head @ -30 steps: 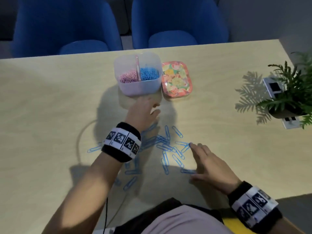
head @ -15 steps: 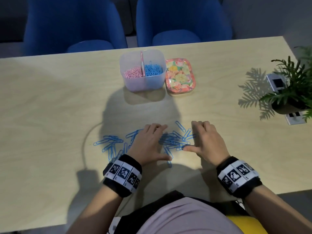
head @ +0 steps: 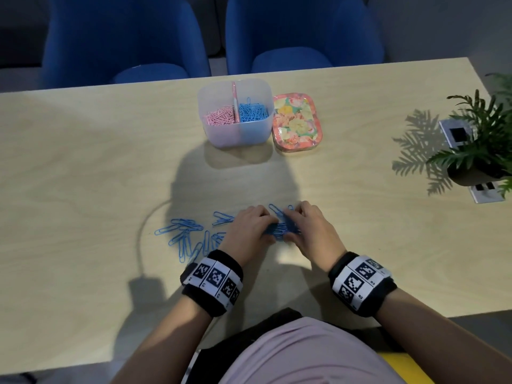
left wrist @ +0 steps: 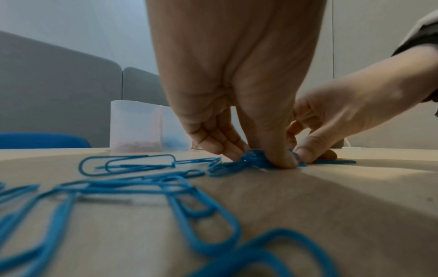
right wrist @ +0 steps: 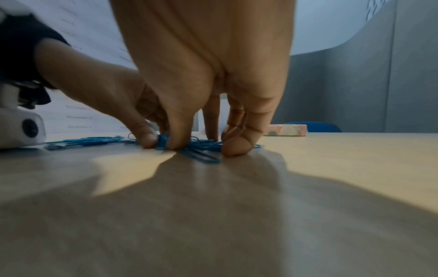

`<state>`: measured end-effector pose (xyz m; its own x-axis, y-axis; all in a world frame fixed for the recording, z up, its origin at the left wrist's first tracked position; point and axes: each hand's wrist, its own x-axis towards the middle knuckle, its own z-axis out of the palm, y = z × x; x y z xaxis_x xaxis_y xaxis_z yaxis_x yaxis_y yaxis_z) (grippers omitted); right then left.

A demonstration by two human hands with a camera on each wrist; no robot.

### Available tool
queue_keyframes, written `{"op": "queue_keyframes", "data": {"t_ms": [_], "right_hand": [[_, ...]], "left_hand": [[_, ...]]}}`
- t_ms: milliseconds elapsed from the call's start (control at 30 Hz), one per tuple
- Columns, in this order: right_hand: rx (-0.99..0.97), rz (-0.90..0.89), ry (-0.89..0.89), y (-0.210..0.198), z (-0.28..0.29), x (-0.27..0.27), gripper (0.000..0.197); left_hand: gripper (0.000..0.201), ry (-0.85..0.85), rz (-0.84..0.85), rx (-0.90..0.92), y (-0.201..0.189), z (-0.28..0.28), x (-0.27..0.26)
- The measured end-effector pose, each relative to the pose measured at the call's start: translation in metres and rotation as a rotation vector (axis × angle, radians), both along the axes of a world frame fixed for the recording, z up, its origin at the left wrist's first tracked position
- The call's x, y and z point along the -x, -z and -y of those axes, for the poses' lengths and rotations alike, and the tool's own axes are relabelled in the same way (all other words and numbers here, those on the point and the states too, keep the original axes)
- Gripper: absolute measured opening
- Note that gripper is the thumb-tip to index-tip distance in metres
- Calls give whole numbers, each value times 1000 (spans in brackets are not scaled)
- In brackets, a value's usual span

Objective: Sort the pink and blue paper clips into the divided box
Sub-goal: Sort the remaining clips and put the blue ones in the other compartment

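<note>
Both hands gather a bunch of blue paper clips on the table.

At the left, loose blue clips (head: 185,236) lie scattered flat on the wooden table (head: 83,167), just beside the left wrist. The left hand (head: 249,231) has its fingers curled down onto the bunched blue clips (head: 282,228), thumb and fingertips pinching the heap from its side. The right hand (head: 314,231) meets it from the other side, its thumb and curled fingers likewise pressed into the same heap, so the bunch sits squeezed between the two hands, still on the tabletop. Farther back stands the divided box (head: 235,134), with pink clips (head: 219,117) in its left compartment and blue clips in its right. A floral tin (head: 295,121) sits touching the box's right side. A potted plant (head: 482,151) stands at the far right.
</note>
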<state>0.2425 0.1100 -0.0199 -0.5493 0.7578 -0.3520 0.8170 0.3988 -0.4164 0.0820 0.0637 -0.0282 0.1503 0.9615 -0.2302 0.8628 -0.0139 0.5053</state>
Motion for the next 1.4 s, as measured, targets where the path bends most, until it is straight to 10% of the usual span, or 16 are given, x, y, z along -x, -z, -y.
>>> {"op": "queue_keyframes", "data": {"t_ms": [367, 567, 700, 1133, 1400], "right_hand": [[-541, 134, -359, 12, 2, 18, 13], [-339, 113, -417, 4, -22, 21, 9], [25, -22, -236, -16, -49, 17, 14], [-29, -163, 171, -90, -183, 131, 27], [-38, -432, 262, -87, -155, 101, 38]], "left_hand": [[23, -51, -9, -18, -10, -5, 8], [23, -112, -59, 23, -10, -5, 26], [23, -141, -49, 46, -9, -4, 34], [18, -257, 56, -86, -39, -41, 52], [20, -338, -44, -276, -80, -127, 73]]}}
